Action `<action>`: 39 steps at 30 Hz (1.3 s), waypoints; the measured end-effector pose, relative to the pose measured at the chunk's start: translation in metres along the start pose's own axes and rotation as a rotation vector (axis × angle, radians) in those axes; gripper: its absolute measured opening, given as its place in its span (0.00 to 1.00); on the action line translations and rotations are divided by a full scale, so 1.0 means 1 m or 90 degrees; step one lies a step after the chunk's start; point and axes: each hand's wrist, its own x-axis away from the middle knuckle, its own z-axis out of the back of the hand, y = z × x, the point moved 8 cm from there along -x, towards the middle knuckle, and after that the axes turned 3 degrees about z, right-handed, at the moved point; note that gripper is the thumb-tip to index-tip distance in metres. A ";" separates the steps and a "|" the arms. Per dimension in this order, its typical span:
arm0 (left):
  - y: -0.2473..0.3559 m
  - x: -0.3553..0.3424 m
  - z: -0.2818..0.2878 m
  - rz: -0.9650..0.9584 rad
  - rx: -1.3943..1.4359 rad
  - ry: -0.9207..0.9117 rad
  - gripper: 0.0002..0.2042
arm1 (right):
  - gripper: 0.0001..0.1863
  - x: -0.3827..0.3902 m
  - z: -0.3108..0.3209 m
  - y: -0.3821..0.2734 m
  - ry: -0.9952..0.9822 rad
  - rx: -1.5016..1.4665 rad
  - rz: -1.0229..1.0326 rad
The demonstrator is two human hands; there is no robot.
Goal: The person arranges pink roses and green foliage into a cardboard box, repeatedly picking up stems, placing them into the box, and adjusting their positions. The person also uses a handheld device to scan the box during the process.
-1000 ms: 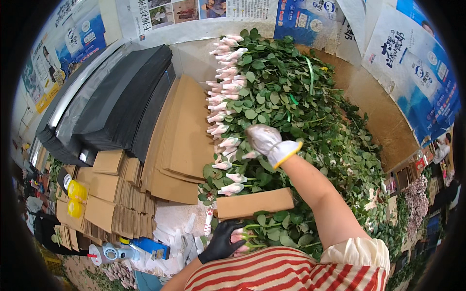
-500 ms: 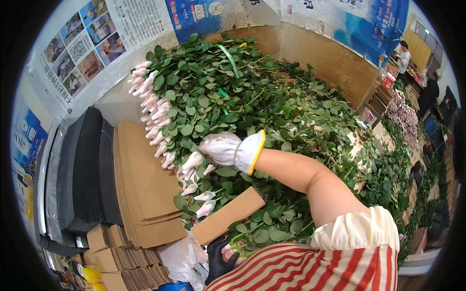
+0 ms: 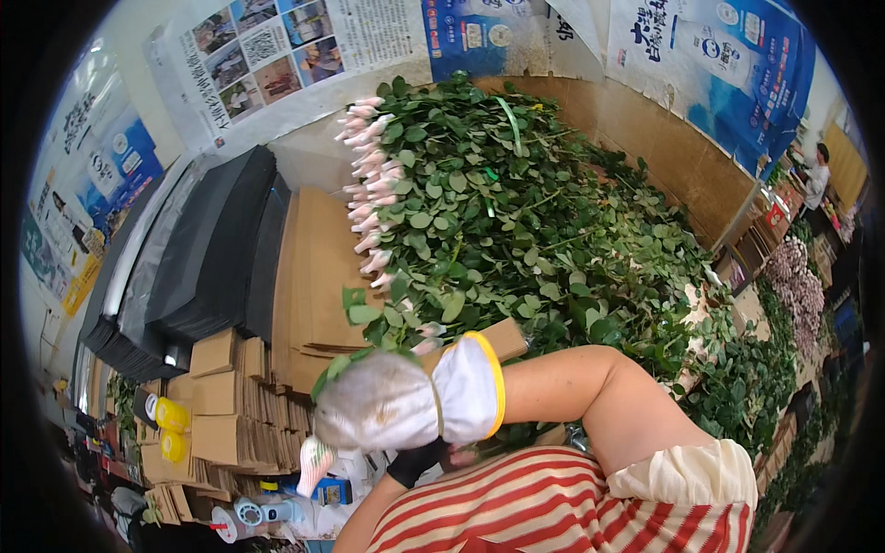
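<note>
Fingers of the white-cloth-gloved right hand (image 3: 378,403) hold a pale-pink, white-sleeved rosebud (image 3: 316,467) at seven o'clock in view — the black-gloved left hand (image 3: 413,465), at six, is mostly hidden, its grip impossible to tell.

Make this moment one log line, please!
right hand: white-gloved, at wrapped flower bud | left hand: black-gloved, mostly hidden | around: leafy stems, cardboard stack

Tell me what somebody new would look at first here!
Probably the right hand in its white, yellow-edged glove, low near the middle, with a wrapped pink flower poking out below. Beyond it spreads a huge heap of green leafy stems, pink flower heads lined up along its left edge.
</note>
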 end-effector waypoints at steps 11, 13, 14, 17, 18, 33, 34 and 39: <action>0.036 0.002 0.005 -0.438 -0.281 0.186 0.24 | 0.10 0.158 0.310 0.097 0.918 -0.410 -0.377; 0.033 0.001 0.004 -0.446 -0.287 0.199 0.25 | 0.08 0.152 0.335 0.077 0.781 -0.501 -0.274; 0.039 0.004 0.002 -0.448 -0.296 0.203 0.25 | 0.09 0.138 0.330 0.060 0.743 -0.575 -0.273; 0.040 0.009 0.009 -0.429 -0.277 0.203 0.25 | 0.16 0.085 0.256 0.028 0.426 -0.327 -0.346; 0.039 0.011 0.011 -0.422 -0.275 0.209 0.25 | 0.19 0.073 0.227 0.023 0.283 -0.127 -0.342; 0.031 0.009 0.012 -0.330 -0.227 0.170 0.24 | 0.24 0.329 -0.148 0.188 -0.629 -0.314 -0.692; 0.030 0.007 0.008 -0.326 -0.237 0.165 0.24 | 0.24 0.324 -0.132 0.181 -0.627 -0.360 -0.785; 0.021 0.003 0.006 -0.347 -0.256 0.175 0.29 | 0.10 0.191 -0.028 0.292 -0.205 0.133 -0.566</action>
